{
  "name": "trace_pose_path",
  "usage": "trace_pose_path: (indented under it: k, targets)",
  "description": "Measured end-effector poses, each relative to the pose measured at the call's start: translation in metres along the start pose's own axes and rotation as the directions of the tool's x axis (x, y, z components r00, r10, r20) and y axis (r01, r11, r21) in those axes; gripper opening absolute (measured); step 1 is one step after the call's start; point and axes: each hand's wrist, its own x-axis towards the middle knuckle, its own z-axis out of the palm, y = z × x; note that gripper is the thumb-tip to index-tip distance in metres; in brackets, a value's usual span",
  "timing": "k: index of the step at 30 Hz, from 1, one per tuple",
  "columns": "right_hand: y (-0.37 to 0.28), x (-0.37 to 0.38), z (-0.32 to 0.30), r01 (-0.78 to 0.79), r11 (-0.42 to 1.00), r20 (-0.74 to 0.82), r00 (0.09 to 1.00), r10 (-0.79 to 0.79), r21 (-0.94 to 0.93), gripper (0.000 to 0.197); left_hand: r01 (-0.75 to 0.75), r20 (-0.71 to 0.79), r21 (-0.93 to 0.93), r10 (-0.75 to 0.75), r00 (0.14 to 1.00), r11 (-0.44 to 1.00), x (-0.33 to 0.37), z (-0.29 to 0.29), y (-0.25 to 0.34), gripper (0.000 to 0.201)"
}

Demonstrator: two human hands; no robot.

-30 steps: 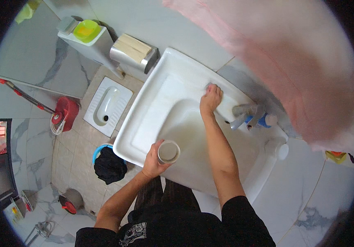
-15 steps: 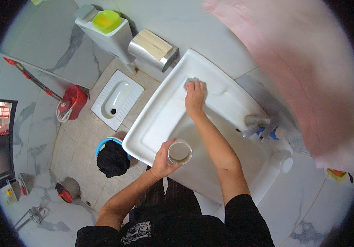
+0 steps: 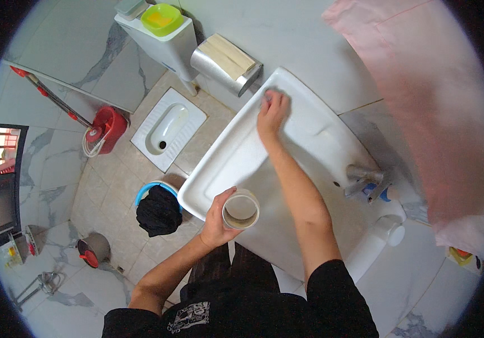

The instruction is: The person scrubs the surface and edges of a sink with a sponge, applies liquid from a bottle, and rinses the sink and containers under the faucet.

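Observation:
My left hand (image 3: 215, 221) is wrapped round a clear round cup (image 3: 241, 209), held upright over the near left edge of the white washbasin (image 3: 205, 169). I look down into its open top. At the basin's far left corner, my right hand (image 3: 273, 115) presses a small grey scrubber (image 3: 265, 100) against the rim's flat top. The fingers cover most of the scrubber, so its exact kind is hard to make out. The basin's bowl stretches beneath my right forearm, with a metal tap (image 3: 363, 183) at its right side.
A white bottle (image 3: 388, 231) lies on the basin's right end. Pink cloth (image 3: 416, 101) hangs at the right. Left of the basin are a squat toilet (image 3: 169, 128), a bucket with black cloth (image 3: 159, 212), a red mop bucket (image 3: 110, 129) and a metal tissue box (image 3: 225, 65).
My right hand has slid the scrubber farther along the rim, toward the far corner. The cup has stayed in my left hand, tilted slightly differently. The whole view has shifted a little.

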Motion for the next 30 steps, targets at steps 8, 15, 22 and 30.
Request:
trace_pose_path:
  k: [8, 15, 22, 30]
  targets:
    - [0.010, 0.021, 0.013, -0.038, 0.998, -0.174, 0.984, 0.048, 0.059, 0.016, -0.005, -0.056, -0.030, 0.003, 0.998, 1.000, 0.005, -0.006, 0.005, 0.086]
    - [-0.036, -0.074, -0.011, -0.045, 0.964, 0.293, 0.955, -0.035, 0.264, 0.027, -0.021, -0.068, -0.043, 0.018, 0.998, 0.999, 0.001, -0.007, 0.004, 0.085]
    - [-0.052, -0.105, -0.023, 0.084, 0.943, 0.382, 0.900, -0.212, 0.323, 0.035, -0.017, -0.013, 0.003, 0.017, 1.000, 1.000, -0.002, -0.013, 0.003, 0.086]
    - [0.003, -0.010, -0.023, -0.005, 0.976, 0.171, 0.984, 0.043, -0.219, 0.026, -0.026, -0.062, -0.055, 0.023, 0.998, 0.998, -0.006, 0.001, -0.002, 0.083]
